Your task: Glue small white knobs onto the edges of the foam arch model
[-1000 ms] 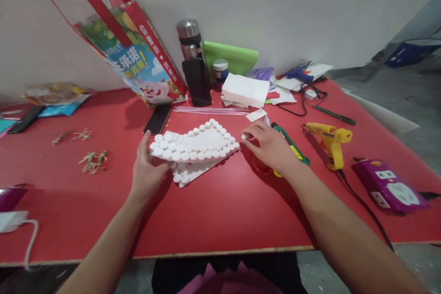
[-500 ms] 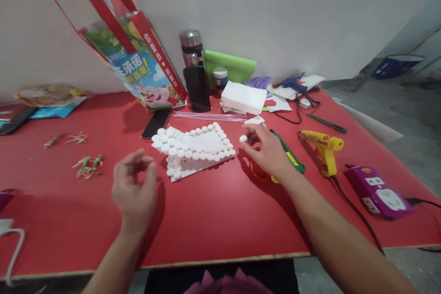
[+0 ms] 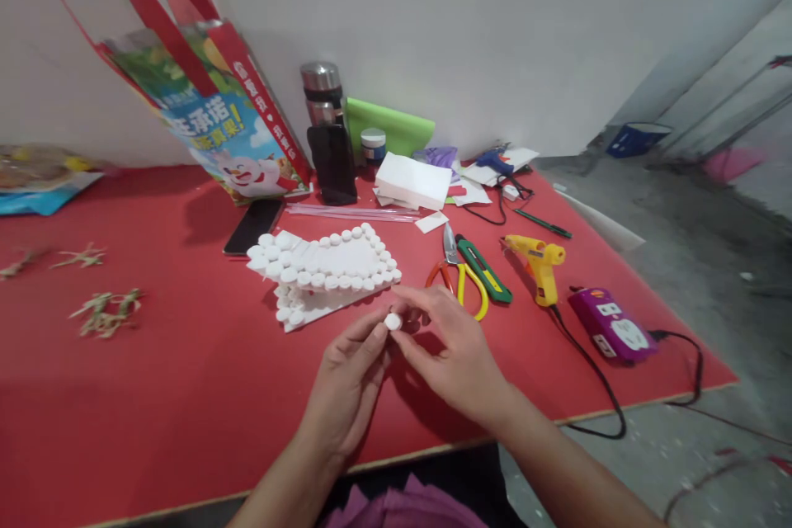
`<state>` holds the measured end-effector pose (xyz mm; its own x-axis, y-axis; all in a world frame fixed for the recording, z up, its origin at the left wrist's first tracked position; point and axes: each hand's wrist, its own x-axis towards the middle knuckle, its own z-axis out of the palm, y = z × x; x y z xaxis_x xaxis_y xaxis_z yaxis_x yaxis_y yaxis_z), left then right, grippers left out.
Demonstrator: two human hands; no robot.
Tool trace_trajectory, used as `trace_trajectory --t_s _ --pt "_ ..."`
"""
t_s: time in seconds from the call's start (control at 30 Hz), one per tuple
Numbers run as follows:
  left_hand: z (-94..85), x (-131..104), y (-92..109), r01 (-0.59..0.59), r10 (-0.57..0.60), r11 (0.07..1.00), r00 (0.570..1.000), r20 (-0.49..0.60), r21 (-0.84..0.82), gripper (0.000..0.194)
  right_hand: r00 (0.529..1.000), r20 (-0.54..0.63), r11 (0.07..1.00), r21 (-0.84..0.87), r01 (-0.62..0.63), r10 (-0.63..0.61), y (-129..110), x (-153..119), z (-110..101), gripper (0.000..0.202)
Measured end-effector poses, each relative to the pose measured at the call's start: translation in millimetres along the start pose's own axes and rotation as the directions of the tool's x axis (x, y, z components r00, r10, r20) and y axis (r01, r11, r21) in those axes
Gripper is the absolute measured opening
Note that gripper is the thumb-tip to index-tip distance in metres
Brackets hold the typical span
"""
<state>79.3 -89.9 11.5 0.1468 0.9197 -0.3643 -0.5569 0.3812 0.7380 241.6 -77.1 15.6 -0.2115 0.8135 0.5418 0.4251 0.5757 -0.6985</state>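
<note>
Between the fingertips of both hands is a small white round disc (image 3: 393,321). My left hand (image 3: 350,371) pinches it from the left, thumb on top. From the right, my right hand (image 3: 454,346) grips the same disc with thumb and fingers. Just beyond them lies a white folded piece (image 3: 346,260), its upper layer edged with several similar white discs and more discs at its lower left corner. Scissors (image 3: 459,268) with one red and one yellow handle lie beyond my right hand, beside a green utility knife (image 3: 486,268).
A yellow glue gun (image 3: 538,260) and a purple power strip (image 3: 612,326) with cords sit at the right. Along the back stand a colourful bag (image 3: 228,124), a flask (image 3: 322,91), a propped black phone (image 3: 334,165) and white papers (image 3: 412,181). Knotted straw figures (image 3: 108,312) lie left.
My right hand has brought the disc leftward and nearer. My left hand has moved right and now holds it too. The scissors have come into full sight, and the view has shifted right.
</note>
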Motion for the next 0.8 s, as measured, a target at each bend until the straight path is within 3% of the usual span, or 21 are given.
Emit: trace_trajectory --t_s 0.1,0.2,0.27,0.33,0.4,0.47,0.53,0.63,0.77,0.8 --pt "-0.9 1 -7 0.088 -0.088 0.996 0.996 0.006 -0.031 0.041 0.997 -0.061 0.996 -0.078 0.044 -0.049 0 -11 7 0.048" --pt "-3.9 5 -9 0.123 -0.123 0.992 0.992 -0.023 -0.024 0.042 0.993 -0.012 0.981 -0.16 0.111 -0.114 0 -16 1 0.05" --pt "-8.4 8 -7 0.124 -0.124 0.992 0.991 -0.045 0.002 0.042 0.994 -0.011 0.965 -0.242 0.106 -0.112 6 -20 -17 0.051" --pt "-15.5 12 -1 0.123 -0.121 0.991 0.992 -0.045 0.05 0.039 0.984 -0.168 0.931 -0.364 -0.015 -0.05 21 -27 -45 0.045" --pt "-23.9 17 8 0.125 -0.124 0.987 0.992 -0.014 0.101 0.037 0.906 -0.416 0.839 -0.466 -0.281 0.073 48 -36 -78 0.041" --pt "-31.4 23 19 0.124 -0.129 0.982 0.991 0.028 0.143 0.036 0.807 -0.547 0.764 -0.415 -0.493 0.223 81 -43 -105 0.053" --pt "-36.5 29 29 0.114 -0.131 0.976 0.988 0.077 0.188 0.033 0.762 -0.501 0.709 -0.351 -0.612 0.41 111 -44 -123 0.053" --pt "-41.0 35 35 0.104 -0.147 0.964 0.975 0.164 0.244 0.027 0.746 -0.406 0.605 -0.437 -0.665 0.527 139 -35 -134 0.036" --pt "-51.2 29 30 0.226 -0.263 0.95 0.951 0.161 0.217 0.03 0.592 -0.384 0.545 -0.236 -0.805 0.709 140 -18 -134 0.034" --pt "-54.8 26 28 0.26 -0.294 0.943 0.944 0.152 0.209 0.033 0.574 -0.363 0.546 -0.186 -0.817 0.734 134 -16 -133 0.034"
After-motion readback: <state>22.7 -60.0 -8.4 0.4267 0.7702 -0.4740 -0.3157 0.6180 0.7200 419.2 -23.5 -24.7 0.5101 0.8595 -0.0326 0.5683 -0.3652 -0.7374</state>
